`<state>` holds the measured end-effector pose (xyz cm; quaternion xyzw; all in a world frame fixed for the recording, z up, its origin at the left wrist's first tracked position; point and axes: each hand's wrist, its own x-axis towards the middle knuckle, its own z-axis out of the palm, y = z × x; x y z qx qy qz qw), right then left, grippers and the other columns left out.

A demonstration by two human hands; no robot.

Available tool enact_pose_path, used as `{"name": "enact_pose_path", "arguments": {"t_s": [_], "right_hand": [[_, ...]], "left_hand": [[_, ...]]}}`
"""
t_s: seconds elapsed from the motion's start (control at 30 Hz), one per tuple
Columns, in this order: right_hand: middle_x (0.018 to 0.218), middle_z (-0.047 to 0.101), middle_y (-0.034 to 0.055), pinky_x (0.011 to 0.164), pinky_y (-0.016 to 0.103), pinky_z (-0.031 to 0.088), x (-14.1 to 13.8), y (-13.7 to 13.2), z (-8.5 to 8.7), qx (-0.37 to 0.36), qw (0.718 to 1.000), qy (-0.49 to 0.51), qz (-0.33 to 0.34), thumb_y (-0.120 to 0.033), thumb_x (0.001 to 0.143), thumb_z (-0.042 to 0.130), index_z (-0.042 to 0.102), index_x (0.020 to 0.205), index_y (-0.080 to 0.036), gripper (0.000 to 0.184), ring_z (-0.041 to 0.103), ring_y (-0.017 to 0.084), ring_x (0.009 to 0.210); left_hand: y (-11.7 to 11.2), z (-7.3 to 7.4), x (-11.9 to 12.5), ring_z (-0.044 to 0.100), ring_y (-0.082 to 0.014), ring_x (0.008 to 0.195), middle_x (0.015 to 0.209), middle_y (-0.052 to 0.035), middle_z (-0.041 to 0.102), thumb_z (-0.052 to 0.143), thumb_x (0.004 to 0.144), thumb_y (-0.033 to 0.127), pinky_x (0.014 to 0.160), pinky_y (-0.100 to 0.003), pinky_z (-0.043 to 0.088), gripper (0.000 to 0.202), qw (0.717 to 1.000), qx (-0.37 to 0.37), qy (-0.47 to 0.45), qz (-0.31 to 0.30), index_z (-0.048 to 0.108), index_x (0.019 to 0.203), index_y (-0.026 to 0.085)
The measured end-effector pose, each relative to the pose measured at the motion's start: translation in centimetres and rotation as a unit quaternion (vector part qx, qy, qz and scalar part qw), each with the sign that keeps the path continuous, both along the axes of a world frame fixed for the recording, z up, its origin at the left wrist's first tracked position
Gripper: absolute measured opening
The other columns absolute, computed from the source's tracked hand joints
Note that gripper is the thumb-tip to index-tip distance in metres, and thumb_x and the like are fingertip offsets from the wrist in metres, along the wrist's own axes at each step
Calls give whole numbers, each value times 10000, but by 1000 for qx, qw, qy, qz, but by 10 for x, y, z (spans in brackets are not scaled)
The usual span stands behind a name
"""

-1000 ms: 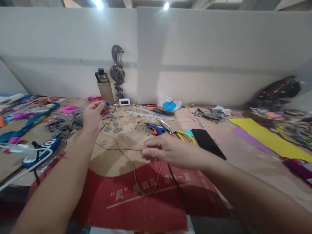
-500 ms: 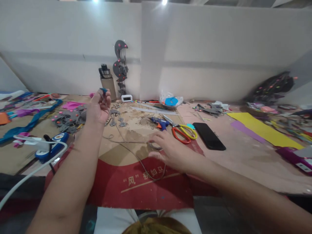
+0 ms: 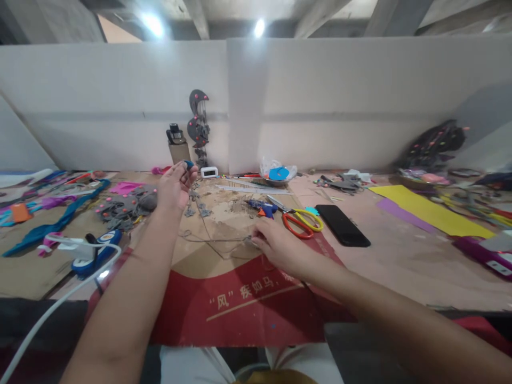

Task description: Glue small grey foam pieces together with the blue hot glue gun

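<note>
My left hand (image 3: 178, 184) is raised over the back of the cardboard, its fingers curled around a small dark blue piece (image 3: 188, 165) of a kind I cannot make out. From below that hand a thin grey cord (image 3: 214, 241) slants down and trails in loops over the cardboard. Low over the cardboard, my right hand (image 3: 270, 240) pinches the cord at its fingertips, where a bit of grey shows. Just behind it lie a blue glue gun (image 3: 262, 207) and scissors (image 3: 298, 221) with red and yellow handles.
A black phone (image 3: 342, 225) lies right of the scissors, beside yellow sheets (image 3: 432, 210). Grey pieces with pink dots (image 3: 126, 208) and a blue power strip (image 3: 96, 253) with a white cable are at left. A bottle (image 3: 179, 152) and white clock (image 3: 209, 172) stand behind.
My right hand's fingers have closed from spread to pinched on the cord. The cord loop at the front has drawn back and tightened. The camera view has tipped upward.
</note>
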<state>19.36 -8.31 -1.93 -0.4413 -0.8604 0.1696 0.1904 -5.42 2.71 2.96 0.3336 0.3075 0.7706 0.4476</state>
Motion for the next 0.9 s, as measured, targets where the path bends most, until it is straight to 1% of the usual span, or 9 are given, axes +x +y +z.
{"name": "enact_pose_path", "arguments": {"t_s": [0.13, 0.27, 0.33, 0.47, 0.57, 0.63, 0.7, 0.83, 0.9], "right_hand": [[914, 605, 154, 755, 328, 383, -10, -4, -5, -20, 995, -98, 23, -77, 795, 467, 598, 838, -111, 142, 530, 218, 872], [846, 638, 33, 616, 222, 382, -31, -23, 12, -112, 983, -10, 145, -224, 849, 498, 611, 922, -176, 144, 551, 122, 710], [852, 636, 21, 626, 212, 382, -34, -18, 23, -95, 983, 44, 153, -295, 855, 514, 620, 890, -184, 157, 548, 110, 712], [884, 632, 70, 703, 269, 394, -15, 24, 24, 58, 995, 59, -49, -321, 892, 434, 594, 885, -167, 222, 561, 161, 802], [982, 621, 183, 750, 359, 409, 2, 58, 7, 81, 974, -66, -201, -452, 875, 441, 578, 973, -120, 372, 585, 268, 908], [959, 623, 229, 723, 383, 423, 7, 72, -10, 18, 962, -125, -241, -513, 851, 452, 569, 993, -84, 467, 607, 314, 888], [965, 623, 233, 701, 378, 435, 7, 80, -25, -11, 957, -119, -264, -509, 827, 489, 536, 1041, -67, 493, 622, 324, 876], [983, 618, 213, 694, 327, 439, 6, 86, -46, -4, 957, -38, -289, -277, 789, 537, 494, 1085, -61, 370, 623, 281, 890], [883, 636, 154, 632, 309, 437, 10, 90, -50, -51, 951, 31, -302, -249, 752, 544, 520, 1043, -100, 327, 624, 245, 783]], "left_hand": [[6, 9, 10, 663, -97, 630, 684, -18, 677, 646, 740, 121, 610, -176, 542, 26, 1000, 5, 7, -14, 623, 738, 133], [7, 12, 24, 664, -110, 634, 676, -28, 673, 653, 732, 125, 611, -193, 542, 44, 999, 1, 16, -37, 613, 750, 122], [5, 8, 29, 664, -108, 640, 681, -32, 675, 658, 730, 138, 608, -186, 534, 56, 999, -1, 20, -45, 617, 763, 120], [1, -9, 29, 656, -117, 631, 722, -35, 686, 713, 681, 192, 578, -212, 522, 141, 998, -16, 43, -49, 639, 787, 135], [0, -17, 29, 621, -87, 605, 681, -11, 668, 745, 641, 226, 547, -175, 471, 164, 997, -6, 75, -25, 679, 772, 152], [-2, -18, 31, 553, -49, 540, 619, 12, 636, 744, 637, 227, 495, -145, 403, 135, 994, 10, 105, -2, 699, 746, 162], [-4, -19, 35, 498, -38, 501, 584, 21, 612, 738, 640, 230, 471, -150, 361, 114, 991, 21, 133, 2, 710, 732, 167], [-8, -20, 44, 526, -67, 537, 603, -3, 624, 738, 643, 258, 511, -184, 391, 150, 986, 25, 164, -3, 715, 754, 160], [-10, -21, 47, 562, -85, 565, 639, -19, 641, 750, 628, 273, 535, -200, 419, 180, 987, 10, 160, -16, 710, 757, 153]]}}
